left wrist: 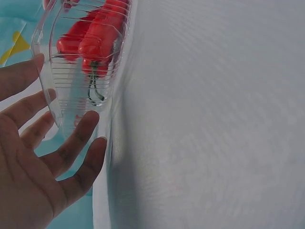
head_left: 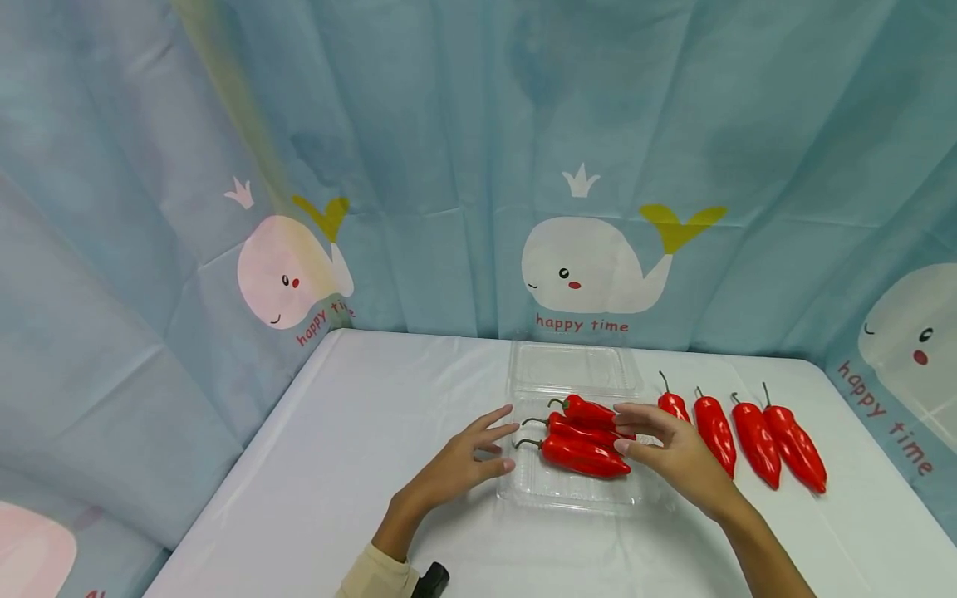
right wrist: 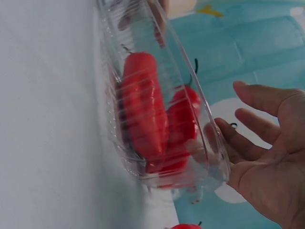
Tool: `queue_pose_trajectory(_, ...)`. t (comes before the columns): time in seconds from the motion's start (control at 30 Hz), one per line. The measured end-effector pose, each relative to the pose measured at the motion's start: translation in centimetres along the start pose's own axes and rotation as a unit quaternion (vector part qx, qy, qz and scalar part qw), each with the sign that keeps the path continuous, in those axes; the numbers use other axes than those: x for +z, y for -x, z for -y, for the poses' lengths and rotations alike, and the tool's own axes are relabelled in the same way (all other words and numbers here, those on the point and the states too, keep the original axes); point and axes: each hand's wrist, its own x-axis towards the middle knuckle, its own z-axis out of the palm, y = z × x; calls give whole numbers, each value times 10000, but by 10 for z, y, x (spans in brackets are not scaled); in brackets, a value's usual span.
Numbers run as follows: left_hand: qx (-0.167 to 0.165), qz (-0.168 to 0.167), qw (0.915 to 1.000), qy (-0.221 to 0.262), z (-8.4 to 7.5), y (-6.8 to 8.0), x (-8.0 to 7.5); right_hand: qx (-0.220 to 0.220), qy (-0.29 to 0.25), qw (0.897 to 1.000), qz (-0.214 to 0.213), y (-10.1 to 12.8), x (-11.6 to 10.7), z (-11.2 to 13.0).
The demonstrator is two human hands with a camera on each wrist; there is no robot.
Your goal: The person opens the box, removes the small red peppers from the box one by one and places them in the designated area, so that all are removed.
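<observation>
A clear plastic container (head_left: 549, 492) lies on the white table with its lid folded back (head_left: 571, 370). Three red peppers lie side by side in it: a near one (head_left: 583, 458), a middle one (head_left: 579, 432) and a far one (head_left: 586, 409). At the container's left side is my left hand (head_left: 458, 465), fingers spread, fingertips (left wrist: 39, 61) at the rim; whether they touch is unclear. My right hand (head_left: 673, 457) is at the right side, thumb and fingers apart over the peppers' tips. In the right wrist view, some fingertips show through the clear wall (right wrist: 190, 176).
Several more red peppers (head_left: 757, 436) lie in a row on the table to the right, the leftmost (head_left: 674, 405) partly behind my right hand. A blue curtain (head_left: 449, 166) with whale prints hangs behind the table (head_left: 359, 432).
</observation>
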Motion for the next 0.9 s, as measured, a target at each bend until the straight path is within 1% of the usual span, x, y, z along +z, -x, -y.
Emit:
queue_pose_trajectory(0.17, 2, -12, 10000, 20, 1, 0, 0, -25, -104, 9997, 238, -3, 8, -3)
queue_pose_trajectory(0.33, 30, -14, 10000, 19, 1, 0, 0, -35, -195, 9992, 342, -5, 13, -4)
queue_pose_trajectory(0.6, 19, -3, 10000, 13, 0, 0, 0, -36, 168, 9991, 393, -12, 20, -5)
queue_pose_trajectory(0.73, -49, -22, 10000, 61, 0, 0, 0, -35, 180, 9987, 468, -15, 23, -6)
queue_pose_trajectory(0.9, -40, -26, 10000, 66, 1, 0, 1, -69, 192, 9983, 544, -17, 28, -6)
